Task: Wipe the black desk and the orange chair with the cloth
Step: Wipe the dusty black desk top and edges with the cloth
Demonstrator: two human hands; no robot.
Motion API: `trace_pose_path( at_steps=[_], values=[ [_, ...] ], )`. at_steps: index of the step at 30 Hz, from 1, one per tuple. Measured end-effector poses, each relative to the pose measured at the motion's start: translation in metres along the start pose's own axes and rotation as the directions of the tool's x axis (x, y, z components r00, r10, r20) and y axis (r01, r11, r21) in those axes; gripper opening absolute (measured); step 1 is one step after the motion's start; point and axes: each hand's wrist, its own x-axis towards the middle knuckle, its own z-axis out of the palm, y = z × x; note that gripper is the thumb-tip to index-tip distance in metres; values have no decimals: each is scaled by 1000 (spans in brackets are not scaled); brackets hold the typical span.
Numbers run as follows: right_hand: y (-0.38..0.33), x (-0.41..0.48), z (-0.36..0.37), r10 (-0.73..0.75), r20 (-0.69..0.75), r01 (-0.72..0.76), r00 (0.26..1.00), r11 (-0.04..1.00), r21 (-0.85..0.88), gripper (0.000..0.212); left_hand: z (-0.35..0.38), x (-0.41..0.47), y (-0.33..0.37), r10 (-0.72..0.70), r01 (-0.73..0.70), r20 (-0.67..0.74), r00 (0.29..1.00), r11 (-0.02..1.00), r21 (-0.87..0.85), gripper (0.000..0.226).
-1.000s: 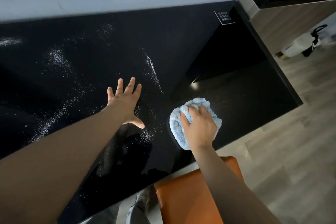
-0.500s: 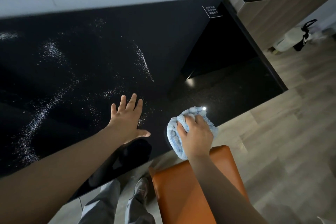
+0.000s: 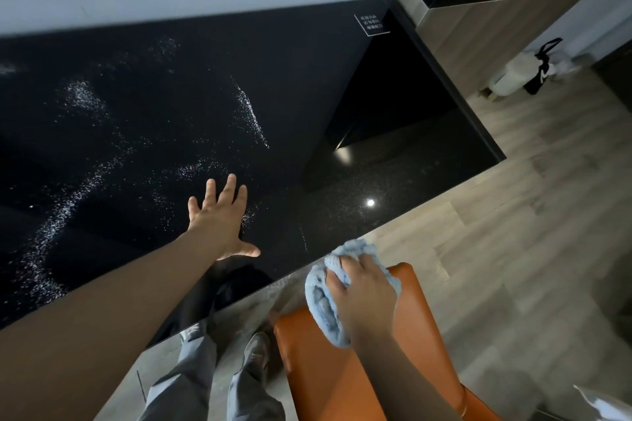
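The glossy black desk (image 3: 307,85) fills the upper left, with streaks of white powder (image 3: 251,114) across it. My left hand (image 3: 219,217) lies flat on the desk near its front edge, fingers straight and spread. My right hand (image 3: 364,296) grips a bunched light-blue cloth (image 3: 321,304) just past the desk's front edge, over the back end of the orange chair (image 3: 325,369). The chair's seat runs toward the lower right under my right forearm.
A small label (image 3: 371,25) lies at the desk's far right corner. A wood-and-black cabinet (image 3: 478,20) stands past the desk's right end, with a white bin and black bag (image 3: 533,70) on the wooden floor (image 3: 513,249). My legs and shoes (image 3: 254,354) are below the desk edge.
My right hand has drawn the cloth back off the desk's front edge to above the orange chair. My left hand slid nearer the front edge, still flat.
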Motion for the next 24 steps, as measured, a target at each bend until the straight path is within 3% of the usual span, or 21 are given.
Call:
trace_pose_path(
  at_steps=[8, 17, 24],
  values=[
    [-30, 47, -31, 29, -57, -23, 998, 995, 96, 33, -29, -6, -20, 21, -29, -59, 998, 991, -134, 101],
    [-125, 143, -44, 20, -130, 8, 991, 977, 213, 38, -92, -7, -114, -16, -6, -124, 992, 985, -173, 92],
    [-176, 214, -34, -83, -73, 98, 994, 970, 222, 19, -112, 15, -156, -82, 64, -95, 992, 982, -179, 92]
  ],
)
